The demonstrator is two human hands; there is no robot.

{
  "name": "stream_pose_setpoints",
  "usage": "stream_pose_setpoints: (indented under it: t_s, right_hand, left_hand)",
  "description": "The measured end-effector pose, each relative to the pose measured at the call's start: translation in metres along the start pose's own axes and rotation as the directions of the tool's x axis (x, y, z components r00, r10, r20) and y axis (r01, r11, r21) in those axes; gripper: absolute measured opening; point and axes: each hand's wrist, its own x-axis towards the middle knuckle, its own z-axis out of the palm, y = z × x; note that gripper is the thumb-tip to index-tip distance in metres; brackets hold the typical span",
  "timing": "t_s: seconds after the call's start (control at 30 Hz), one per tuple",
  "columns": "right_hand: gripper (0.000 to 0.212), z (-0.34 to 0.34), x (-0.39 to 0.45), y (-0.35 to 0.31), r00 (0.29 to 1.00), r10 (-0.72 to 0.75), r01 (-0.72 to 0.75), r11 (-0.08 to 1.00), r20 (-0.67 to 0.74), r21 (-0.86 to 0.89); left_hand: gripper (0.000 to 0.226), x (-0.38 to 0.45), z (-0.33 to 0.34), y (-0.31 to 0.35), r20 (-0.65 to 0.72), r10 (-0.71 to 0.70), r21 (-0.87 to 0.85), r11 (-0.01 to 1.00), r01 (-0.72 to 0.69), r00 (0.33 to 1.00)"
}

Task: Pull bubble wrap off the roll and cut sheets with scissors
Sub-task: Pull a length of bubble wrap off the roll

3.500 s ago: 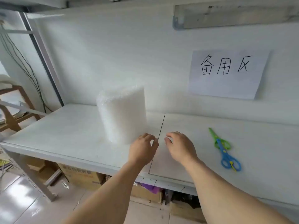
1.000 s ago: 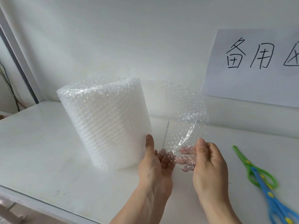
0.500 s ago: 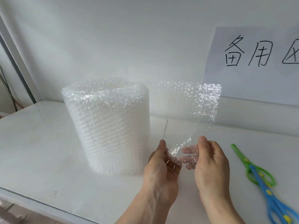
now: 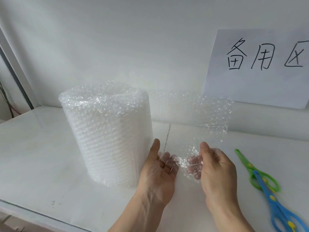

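White wall point(image 4: 117, 39) rises behind a white desk point(image 4: 33, 156), and a paper sign point(image 4: 260, 91) with handwritten characters hangs on it at the right. On the desk a roll of bubble wrap point(image 4: 107, 136) stands upright, its loose sheet point(image 4: 197, 118) drawn out to the right and held up off the surface. Just beside the roll, the left hand point(image 4: 158, 173) has a closed grip on the sheet's lower edge, thumb in front and fingers behind the plastic. Near it, the right hand point(image 4: 215, 169) pinches that same lower edge. Green and blue scissors point(image 4: 265, 186) lie flat on the desk, right of the hands, untouched.
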Motion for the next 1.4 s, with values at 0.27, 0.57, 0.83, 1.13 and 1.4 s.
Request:
stream_pose_setpoints:
  t_s: [0.27, 0.57, 0.83, 1.13, 1.4]
  right_hand:
    - [0.037, -0.010, 0.002, -0.007, 1.000, 0.001, -0.001, 1.000, 0.001, 0.003]
    - [0.034, -0.022, 0.012, -0.019, 0.996, -0.074, 0.071, 0.996, 0.043, 0.063]
    - [0.048, -0.027, 0.024, -0.019, 0.998, -0.053, 0.056, 0.995, -0.036, 0.085]
    - [0.034, -0.035, 0.039, -0.027, 0.988, -0.135, 0.134, 0.991, 0.076, 0.024]
    - [0.034, -0.034, 0.045, -0.031, 0.999, 0.028, -0.024, 0.978, -0.021, 0.206]
  left_hand:
    - [0.041, 0.003, 0.003, 0.004, -0.021, 0.015, -0.050, 0.999, -0.016, 1.000]
    - [0.021, 0.007, -0.001, -0.006, -0.028, 0.055, 0.019, 0.998, -0.055, 0.998]
    - [0.023, 0.003, -0.002, -0.004, -0.006, 0.069, -0.035, 0.997, -0.070, 0.998]
    - [0.024, 0.006, -0.003, -0.010, -0.073, 0.143, 0.049, 0.989, -0.139, 0.987]
    - [0.016, 0.000, -0.002, -0.013, -0.096, 0.205, 0.058, 0.978, -0.200, 0.974]
